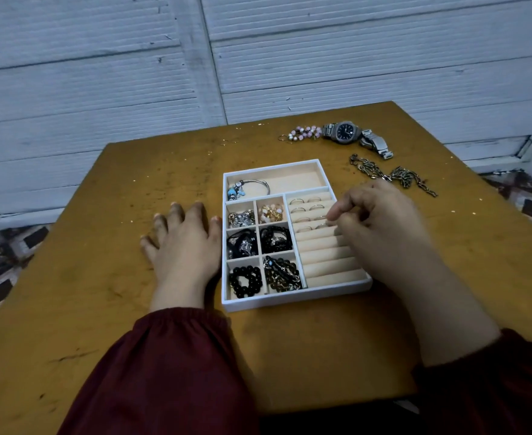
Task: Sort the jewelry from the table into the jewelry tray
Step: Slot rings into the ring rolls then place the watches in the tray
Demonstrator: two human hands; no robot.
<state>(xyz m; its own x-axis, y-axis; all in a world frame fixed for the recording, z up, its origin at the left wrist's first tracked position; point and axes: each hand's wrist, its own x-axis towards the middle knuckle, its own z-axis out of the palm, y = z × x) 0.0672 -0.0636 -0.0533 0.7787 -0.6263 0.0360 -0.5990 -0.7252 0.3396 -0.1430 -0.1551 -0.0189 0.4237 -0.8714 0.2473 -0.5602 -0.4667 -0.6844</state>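
Makeshift room (corrugated wall [101, 89], scuffed table [85, 246])

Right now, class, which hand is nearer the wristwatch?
Right. The right hand is over the tray's ring rows, this side of the wristwatch; the left hand lies flat left of the tray.

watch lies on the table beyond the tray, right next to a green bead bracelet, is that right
Not quite. The head view shows that the bracelet next to the watch has pink beads, not green. The rest holds: the watch lies on the table beyond the tray.
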